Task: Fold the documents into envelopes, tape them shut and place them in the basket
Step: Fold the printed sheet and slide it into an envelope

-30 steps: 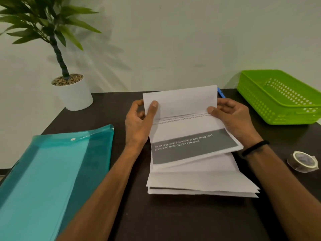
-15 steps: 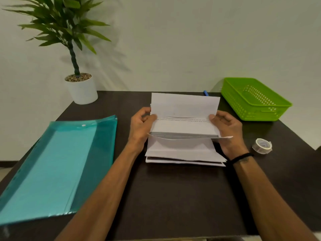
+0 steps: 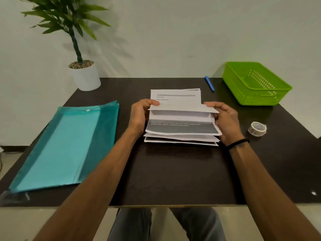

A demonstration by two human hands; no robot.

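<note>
Your left hand (image 3: 139, 115) sits at the centre of the frame, thumb pinching the left end of the folded flap of the top document (image 3: 180, 119). Your right hand (image 3: 224, 119) mirrors it just right of centre, fingertips pinching the flap's right end, fingers curled round the sheet's edge. Both hands grip the same sheet, one at each short end.

The relation that matters: the sheet's long axis runs left to right across the frame, straight between your two hands, and the flap's free edge points toward you, down the frame. The grey printed band lies just below that edge, on the panel nearest you. Any next fold looks like it must travel along the up-down line of the frame, with both hands moving together so the crease stays parallel to the long axis.

The sheet rests on the stack of documents (image 3: 180, 140), mid-table.

Outward from the right hand: the tape roll (image 3: 257, 129) lies near, slightly lower right; the green basket (image 3: 271, 100) stands farther off, upper right. The right hand is plainly the nearer one for both. The basket looks empty, so I judge no envelope is finished yet.
</note>
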